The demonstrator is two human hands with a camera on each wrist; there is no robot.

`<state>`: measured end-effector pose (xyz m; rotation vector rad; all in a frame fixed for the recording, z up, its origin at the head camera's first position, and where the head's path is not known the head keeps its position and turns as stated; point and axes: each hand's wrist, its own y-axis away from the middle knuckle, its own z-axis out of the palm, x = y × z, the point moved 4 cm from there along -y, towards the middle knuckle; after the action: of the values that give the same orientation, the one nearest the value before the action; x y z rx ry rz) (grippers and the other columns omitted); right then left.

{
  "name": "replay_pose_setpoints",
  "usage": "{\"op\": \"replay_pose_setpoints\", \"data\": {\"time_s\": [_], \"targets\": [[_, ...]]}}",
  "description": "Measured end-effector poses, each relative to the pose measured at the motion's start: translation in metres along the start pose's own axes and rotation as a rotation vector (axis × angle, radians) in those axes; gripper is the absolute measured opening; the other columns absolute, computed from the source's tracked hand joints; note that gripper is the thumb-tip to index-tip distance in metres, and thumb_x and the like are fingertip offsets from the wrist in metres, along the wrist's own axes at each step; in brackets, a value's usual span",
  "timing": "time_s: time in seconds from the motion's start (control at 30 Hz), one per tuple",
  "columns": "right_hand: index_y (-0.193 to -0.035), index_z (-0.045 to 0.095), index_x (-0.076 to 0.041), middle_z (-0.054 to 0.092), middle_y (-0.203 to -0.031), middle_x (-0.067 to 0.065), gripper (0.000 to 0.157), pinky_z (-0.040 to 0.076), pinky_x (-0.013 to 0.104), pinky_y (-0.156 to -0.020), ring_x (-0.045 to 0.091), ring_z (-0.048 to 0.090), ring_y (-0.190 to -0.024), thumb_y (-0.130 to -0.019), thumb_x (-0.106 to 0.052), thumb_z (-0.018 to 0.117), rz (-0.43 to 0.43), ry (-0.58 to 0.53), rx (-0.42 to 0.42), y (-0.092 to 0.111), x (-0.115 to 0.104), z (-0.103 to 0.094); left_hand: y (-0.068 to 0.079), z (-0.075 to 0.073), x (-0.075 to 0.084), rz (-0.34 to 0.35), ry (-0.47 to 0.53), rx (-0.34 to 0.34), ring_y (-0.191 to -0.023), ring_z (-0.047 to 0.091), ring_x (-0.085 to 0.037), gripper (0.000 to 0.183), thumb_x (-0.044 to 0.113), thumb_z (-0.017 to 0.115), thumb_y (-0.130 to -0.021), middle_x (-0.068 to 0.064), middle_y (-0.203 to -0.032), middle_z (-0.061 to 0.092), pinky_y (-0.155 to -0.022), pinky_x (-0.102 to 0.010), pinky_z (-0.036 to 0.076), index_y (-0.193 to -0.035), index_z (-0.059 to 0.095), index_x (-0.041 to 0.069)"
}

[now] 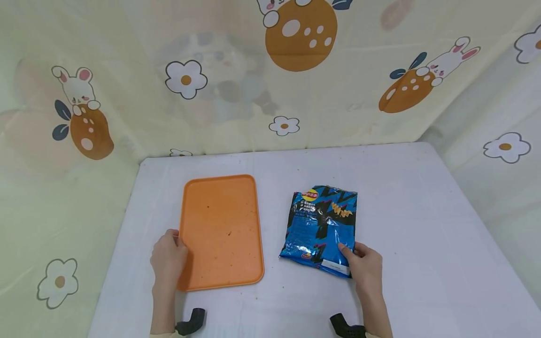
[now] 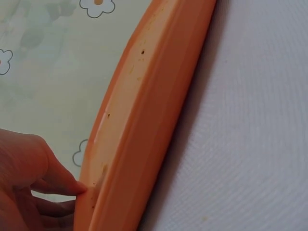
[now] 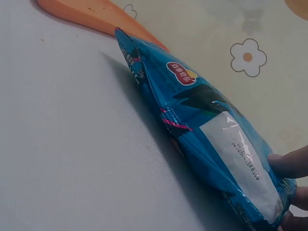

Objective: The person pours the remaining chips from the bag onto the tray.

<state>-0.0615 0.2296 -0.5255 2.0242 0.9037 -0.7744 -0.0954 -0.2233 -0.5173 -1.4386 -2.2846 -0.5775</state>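
An orange tray with scattered crumbs lies left of centre on the white table. My left hand pinches its left rim; in the left wrist view the thumb presses the rim while the other fingers curl at its outer side. To the right is a blue chip bag with black patterns and a white label. My right hand holds the bag by its lower right corner, thumb on top. The right wrist view shows the puffed bag with fingers at its near end and a shadow beneath.
The white table carries a few small crumbs. A patterned curtain with rabbits and flowers hangs behind the table and along both sides. Black wrist mounts show at the bottom near each forearm.
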Motion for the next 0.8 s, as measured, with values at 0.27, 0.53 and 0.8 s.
{"op": "replay_pose_setpoints", "data": {"time_s": [0.27, 0.53, 0.8], "targets": [[-0.136, 0.060, 0.000, 0.062, -0.133, 0.025, 0.047, 0.053, 0.044, -0.101, 0.037, 0.054, -0.124, -0.105, -0.035, 0.058, -0.087, -0.051, 0.017, -0.001, -0.002, 0.000, -0.002, 0.001, -0.003, -0.006, 0.003, -0.003, -0.094, 0.066, -0.045, 0.031, 0.005, 0.049, -0.099, -0.033, -0.111, 0.067, -0.080, -0.057, 0.054, -0.123, 0.059, -0.012], [-0.130, 0.065, 0.000, 0.069, -0.126, 0.027, 0.041, 0.049, 0.055, -0.106, 0.042, 0.060, -0.127, -0.104, -0.031, 0.061, -0.164, 0.007, 0.058, -0.003, -0.008, 0.000, -0.003, 0.003, -0.005, -0.002, 0.002, 0.011, -0.092, 0.066, -0.044, 0.030, 0.004, 0.049, -0.099, -0.032, -0.109, 0.068, -0.079, -0.057, 0.054, -0.122, 0.060, -0.011], [-0.114, 0.074, -0.002, 0.075, -0.101, 0.017, 0.033, 0.047, 0.017, -0.061, 0.020, 0.058, -0.085, -0.101, -0.031, 0.067, -0.213, 0.005, 0.078, -0.010, -0.018, 0.000, -0.003, 0.001, -0.003, -0.004, 0.010, 0.001, -0.094, 0.066, -0.044, 0.031, 0.005, 0.047, -0.099, -0.031, -0.110, 0.068, -0.081, -0.057, 0.054, -0.123, 0.060, -0.011]]}}
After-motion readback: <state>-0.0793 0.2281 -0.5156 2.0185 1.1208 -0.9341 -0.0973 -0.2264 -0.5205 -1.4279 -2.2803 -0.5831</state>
